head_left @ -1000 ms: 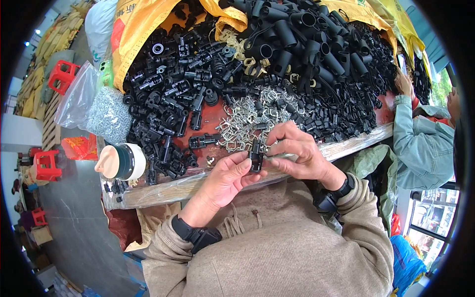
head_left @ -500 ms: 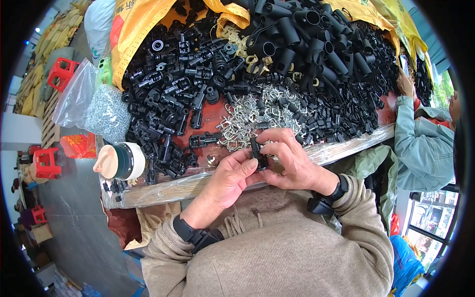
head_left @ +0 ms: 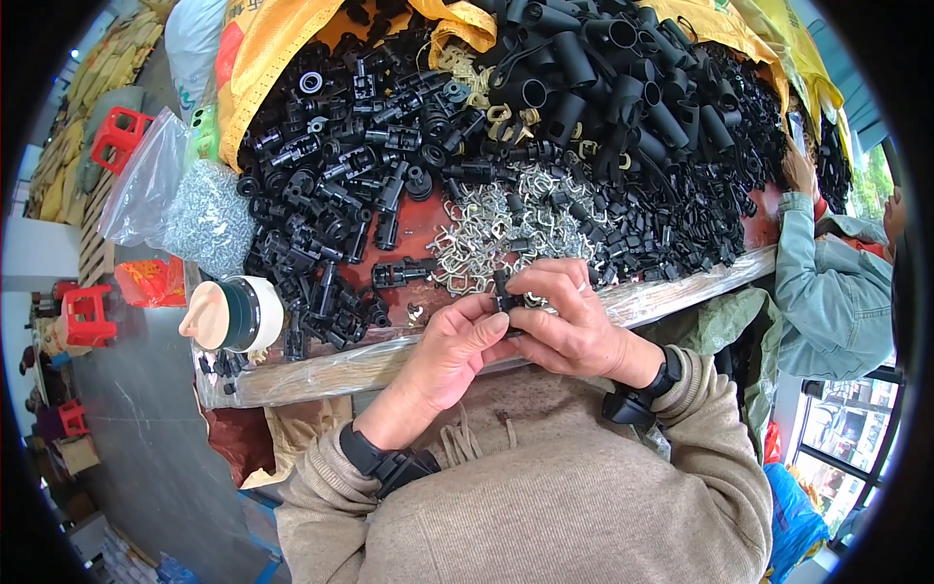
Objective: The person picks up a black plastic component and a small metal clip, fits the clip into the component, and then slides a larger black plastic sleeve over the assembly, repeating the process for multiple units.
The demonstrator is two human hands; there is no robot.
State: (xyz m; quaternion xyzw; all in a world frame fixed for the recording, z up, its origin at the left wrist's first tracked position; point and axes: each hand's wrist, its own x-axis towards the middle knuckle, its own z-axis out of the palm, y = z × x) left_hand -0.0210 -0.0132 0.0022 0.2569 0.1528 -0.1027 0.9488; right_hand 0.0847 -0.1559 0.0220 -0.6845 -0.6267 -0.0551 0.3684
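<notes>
Between both hands, just over the near edge of the table, is a small black plastic part, standing roughly upright and partly covered by fingers. My left hand pinches its lower end with thumb and fingers. My right hand closes on it from the other side, with a bit of pale metal by the fingertips. Right beyond the hands lies a heap of bent silver metal clips. A black cylindrical assembly rests alone on the red tabletop, left of the clips.
Black assemblies pile up at left, black tubes at the back, small black pieces at right. A lidded cup and a bag of screws stand left. Another person's sleeve is at the right.
My right fingers have curled in closer around the black part, the index finger drawing down and inward. My left hand keeps its pinch almost unmoved.
</notes>
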